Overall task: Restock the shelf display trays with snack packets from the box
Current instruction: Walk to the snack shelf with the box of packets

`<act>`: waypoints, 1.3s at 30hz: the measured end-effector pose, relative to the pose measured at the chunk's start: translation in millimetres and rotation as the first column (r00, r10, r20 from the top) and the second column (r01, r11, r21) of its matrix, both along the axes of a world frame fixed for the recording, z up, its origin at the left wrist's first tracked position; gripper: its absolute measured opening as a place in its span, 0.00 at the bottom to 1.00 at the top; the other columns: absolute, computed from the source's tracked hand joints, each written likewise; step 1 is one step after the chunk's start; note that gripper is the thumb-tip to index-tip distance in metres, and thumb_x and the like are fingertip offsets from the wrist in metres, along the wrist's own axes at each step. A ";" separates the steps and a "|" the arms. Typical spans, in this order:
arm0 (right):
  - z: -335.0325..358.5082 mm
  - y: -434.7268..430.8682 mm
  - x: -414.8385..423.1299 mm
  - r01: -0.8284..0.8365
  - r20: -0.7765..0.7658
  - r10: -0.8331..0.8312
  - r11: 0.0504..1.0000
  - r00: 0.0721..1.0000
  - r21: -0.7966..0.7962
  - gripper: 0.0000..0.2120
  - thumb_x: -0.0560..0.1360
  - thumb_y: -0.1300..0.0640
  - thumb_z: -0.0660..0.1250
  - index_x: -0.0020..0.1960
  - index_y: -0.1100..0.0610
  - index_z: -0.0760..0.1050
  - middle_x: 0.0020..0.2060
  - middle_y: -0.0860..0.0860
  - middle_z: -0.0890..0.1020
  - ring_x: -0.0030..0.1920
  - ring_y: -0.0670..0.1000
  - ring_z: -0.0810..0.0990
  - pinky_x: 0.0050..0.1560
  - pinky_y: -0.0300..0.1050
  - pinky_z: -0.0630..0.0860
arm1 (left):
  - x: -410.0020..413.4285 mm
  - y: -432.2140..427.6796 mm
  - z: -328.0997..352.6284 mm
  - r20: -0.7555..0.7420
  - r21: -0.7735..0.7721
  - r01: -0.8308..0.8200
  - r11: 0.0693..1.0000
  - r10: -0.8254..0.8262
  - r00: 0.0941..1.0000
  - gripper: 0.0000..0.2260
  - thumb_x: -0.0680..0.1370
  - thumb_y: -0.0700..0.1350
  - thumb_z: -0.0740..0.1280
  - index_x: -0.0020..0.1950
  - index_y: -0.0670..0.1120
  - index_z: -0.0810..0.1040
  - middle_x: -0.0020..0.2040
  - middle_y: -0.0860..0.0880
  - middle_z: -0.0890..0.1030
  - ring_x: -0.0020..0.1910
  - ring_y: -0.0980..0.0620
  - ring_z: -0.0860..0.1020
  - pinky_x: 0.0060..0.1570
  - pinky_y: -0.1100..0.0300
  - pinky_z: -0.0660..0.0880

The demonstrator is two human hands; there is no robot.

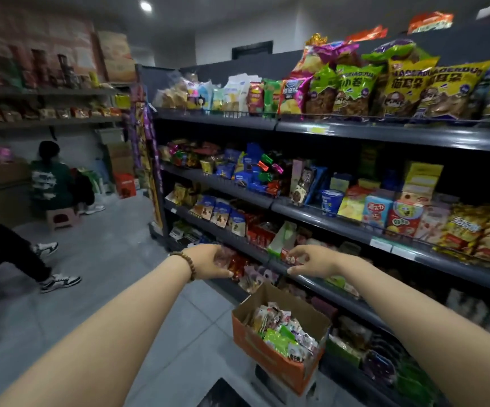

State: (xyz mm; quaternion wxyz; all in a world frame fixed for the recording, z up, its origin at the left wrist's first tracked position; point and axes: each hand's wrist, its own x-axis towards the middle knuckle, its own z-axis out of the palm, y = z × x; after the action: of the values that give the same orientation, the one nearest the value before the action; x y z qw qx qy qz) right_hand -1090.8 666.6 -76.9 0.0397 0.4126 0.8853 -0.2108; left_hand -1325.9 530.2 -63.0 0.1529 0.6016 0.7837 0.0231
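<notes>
Red snack packet pinched in right hand at shelf tray, left hand cupping packets; next: cardboard box, six o'clock.

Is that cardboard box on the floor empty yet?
No. The box is open, its flaps up, and still holds many packets piled inside.

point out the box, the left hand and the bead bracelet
box (270, 355), head view, orange front wall
left hand (208, 261), head view, back of the hand
bracelet (187, 261), head view, beads on the left wrist
</notes>
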 end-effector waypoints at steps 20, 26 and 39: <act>-57.2 142.9 -92.2 0.498 0.006 -0.500 0.860 0.866 -0.115 0.36 0.73 0.43 0.67 0.75 0.51 0.55 0.74 0.50 0.60 0.72 0.52 0.63 0.71 0.46 0.62 | -107.2 297.7 -74.0 0.100 -0.101 0.510 0.854 -0.501 0.860 0.34 0.73 0.61 0.67 0.74 0.47 0.62 0.72 0.48 0.68 0.68 0.48 0.69 0.66 0.53 0.68; -85.4 211.0 -96.8 0.580 0.010 -0.586 0.798 0.810 -0.164 0.37 0.73 0.42 0.67 0.76 0.51 0.55 0.75 0.49 0.58 0.74 0.51 0.60 0.72 0.44 0.60 | -102.0 399.1 -104.8 0.147 -0.151 0.592 0.791 -0.575 0.805 0.35 0.73 0.61 0.67 0.75 0.47 0.60 0.72 0.47 0.67 0.68 0.47 0.69 0.66 0.55 0.68; -188.8 380.5 -134.7 0.755 0.039 -0.784 0.582 0.620 -0.302 0.39 0.72 0.40 0.67 0.76 0.51 0.54 0.74 0.49 0.60 0.72 0.52 0.63 0.71 0.45 0.62 | -130.6 610.6 -216.5 0.257 -0.219 0.776 0.592 -0.732 0.631 0.33 0.74 0.61 0.66 0.74 0.50 0.60 0.71 0.49 0.68 0.68 0.48 0.69 0.66 0.58 0.66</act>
State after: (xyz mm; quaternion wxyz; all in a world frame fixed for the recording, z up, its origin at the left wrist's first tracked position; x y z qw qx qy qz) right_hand -1225.5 1047.2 -265.7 -0.0392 0.7336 0.5787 -0.3541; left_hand -1456.5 1140.8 -279.5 0.2948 0.8417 0.4349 -0.1248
